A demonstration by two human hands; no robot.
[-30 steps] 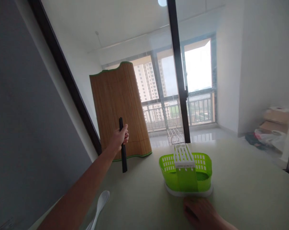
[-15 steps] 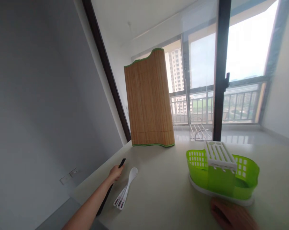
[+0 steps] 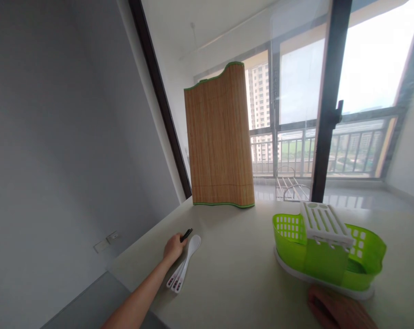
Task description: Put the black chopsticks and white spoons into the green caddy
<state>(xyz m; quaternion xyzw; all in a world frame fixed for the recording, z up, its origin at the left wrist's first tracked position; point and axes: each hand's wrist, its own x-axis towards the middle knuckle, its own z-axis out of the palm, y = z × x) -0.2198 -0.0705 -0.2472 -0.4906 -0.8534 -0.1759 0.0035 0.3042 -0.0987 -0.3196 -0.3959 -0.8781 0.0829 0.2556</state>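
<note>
- Plain grey wall (image 3: 56, 137) on the left, with a socket (image 3: 106, 241) low down.
- Glass doors (image 3: 333, 114), dark-framed, with daylight, a balcony railing (image 3: 358, 153) and tower blocks (image 3: 260, 109) beyond.
- Glossy pale floor (image 3: 361, 196).
- White ceiling (image 3: 207, 23).

No readable text, label, brand, number or sign is shown. Small dark marks are seen near the handle ends of the white spoons (image 3: 183, 267) on the worktop (image 3: 234, 274), but they are too small to be read. Nothing is printed on the bamboo board (image 3: 220, 137) or the green basket (image 3: 330, 256).
</note>
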